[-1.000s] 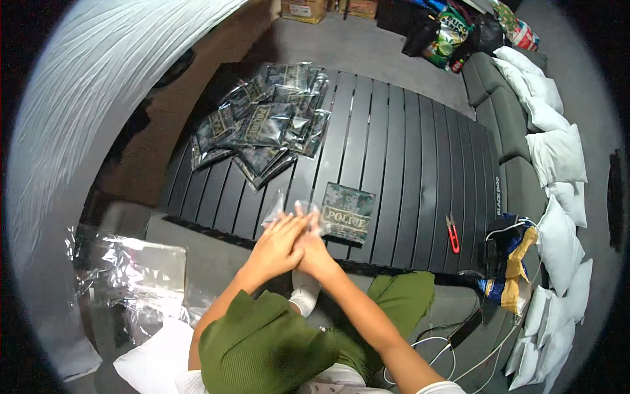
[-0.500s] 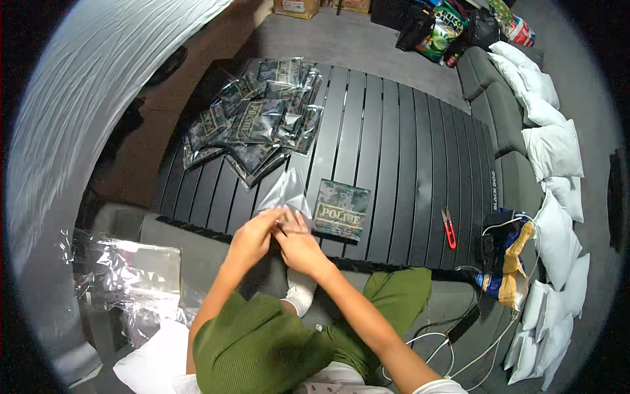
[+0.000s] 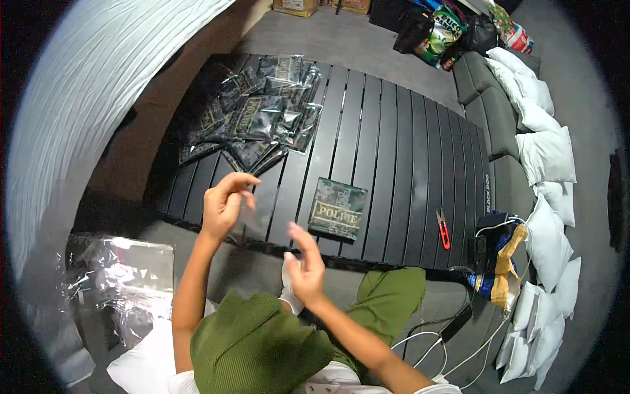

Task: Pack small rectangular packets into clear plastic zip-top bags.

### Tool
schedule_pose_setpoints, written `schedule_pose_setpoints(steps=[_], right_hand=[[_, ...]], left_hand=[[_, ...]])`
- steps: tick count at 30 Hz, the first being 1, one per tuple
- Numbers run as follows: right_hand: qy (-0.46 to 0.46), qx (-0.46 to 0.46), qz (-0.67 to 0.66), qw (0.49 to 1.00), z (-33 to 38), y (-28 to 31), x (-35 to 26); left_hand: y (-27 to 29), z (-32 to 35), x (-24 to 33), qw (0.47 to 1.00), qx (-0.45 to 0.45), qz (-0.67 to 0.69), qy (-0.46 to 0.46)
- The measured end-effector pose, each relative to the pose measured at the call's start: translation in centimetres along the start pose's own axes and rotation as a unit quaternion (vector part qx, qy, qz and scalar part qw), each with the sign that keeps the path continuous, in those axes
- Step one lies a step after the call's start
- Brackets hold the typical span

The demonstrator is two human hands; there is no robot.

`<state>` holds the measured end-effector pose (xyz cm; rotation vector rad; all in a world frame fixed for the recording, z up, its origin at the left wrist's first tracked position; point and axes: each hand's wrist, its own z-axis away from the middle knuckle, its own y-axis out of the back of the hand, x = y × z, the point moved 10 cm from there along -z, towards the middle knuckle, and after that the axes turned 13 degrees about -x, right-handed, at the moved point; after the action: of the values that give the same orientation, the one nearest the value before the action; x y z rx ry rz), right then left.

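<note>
My left hand is raised over the near left edge of the black slatted table, its thumb and fingers curled together. A faint, blurred clear plastic bag seems to hang from it. My right hand is apart from it, above the near edge, fingers spread and nothing visible in them. Just beyond the right hand lies a flat square camouflage-patterned box with a gold-coloured label. A pile of similar dark packets in shiny clear wrapping covers the far left of the table.
Red-handled thread snips lie on the table's right side. Clear plastic bags are stacked on the seat at my left. White cushions line the grey sofa at right, near a blue and yellow bag and white cables.
My hands have parted: the left moved up and left, the right slightly down. The clear bag, earlier between both hands, now shows only as a blur by the left. The view shifted slightly.
</note>
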<state>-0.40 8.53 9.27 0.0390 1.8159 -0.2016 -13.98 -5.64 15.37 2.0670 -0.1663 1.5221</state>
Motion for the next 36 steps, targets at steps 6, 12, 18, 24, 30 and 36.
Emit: schedule_pose_setpoints(steps=[6, 12, 18, 24, 30, 36], right_hand=[[-0.245, 0.296, -0.54, 0.749, 8.5, 3.7, 11.6], [-0.226, 0.315, -0.52, 0.761, 6.9, 7.8, 13.4], [-0.275, 0.322, -0.477, 0.77, 6.5, 8.9, 14.4], [-0.302, 0.332, -0.451, 0.771, 5.8, 8.6, 13.6], [-0.23, 0.298, -0.412, 0.83, 4.6, 8.9, 13.1], [-0.138, 0.277, -0.425, 0.851, 1.9, 8.9, 12.9]], left_hand=[[-11.4, -1.2, 1.4, 0.932, -0.235, -0.226, -0.157], [-18.6, 1.3, -2.4, 0.871, -0.303, -0.342, -0.182], [-20.0, 1.6, -4.1, 0.858, -0.285, -0.385, -0.184], [-20.9, 1.3, -4.7, 0.837, -0.222, -0.458, -0.202], [-20.6, 0.2, -4.5, 0.85, -0.187, -0.451, -0.196], [-19.1, -0.5, -3.2, 0.918, -0.146, -0.339, -0.142]])
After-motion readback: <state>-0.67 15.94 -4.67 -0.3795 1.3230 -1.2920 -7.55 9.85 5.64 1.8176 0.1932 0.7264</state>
